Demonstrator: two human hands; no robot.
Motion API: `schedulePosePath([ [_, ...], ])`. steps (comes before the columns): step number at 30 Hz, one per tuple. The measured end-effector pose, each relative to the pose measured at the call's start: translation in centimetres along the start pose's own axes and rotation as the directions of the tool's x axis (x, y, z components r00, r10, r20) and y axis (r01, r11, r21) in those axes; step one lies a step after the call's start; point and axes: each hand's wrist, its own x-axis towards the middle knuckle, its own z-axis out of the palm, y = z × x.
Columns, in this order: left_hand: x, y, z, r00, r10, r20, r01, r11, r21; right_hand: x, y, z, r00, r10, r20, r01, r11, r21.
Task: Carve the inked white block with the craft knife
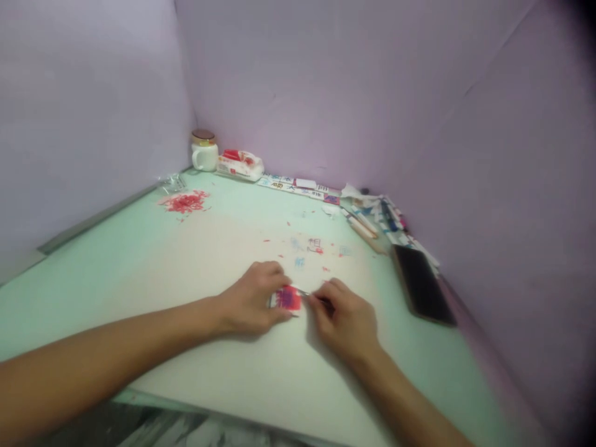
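A small red and white card (287,298) lies on the pale green table (139,261) near the front middle. My left hand (254,298) rests on the card's left side, fingers curled and pressing it down. My right hand (344,316) is closed in a pinch round a thin metal tool (305,293) whose tip touches the card's right edge. Small red scraps (321,251) are scattered on the table just behind the card.
A pile of red scraps (186,202) lies at the back left. A white mug (205,152) and a tissue pack (239,164) stand in the far corner. Printed cards (298,185), pens (365,226) and a dark phone (421,282) line the right wall.
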Motion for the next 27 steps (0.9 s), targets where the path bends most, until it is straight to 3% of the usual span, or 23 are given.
schedulePosePath([
  [27,0.14,0.06,0.08,1.000,-0.010,0.017,0.010,1.000,-0.001,-0.16,0.06,0.06,0.994,-0.093,-0.060,0.090,0.995,-0.046],
])
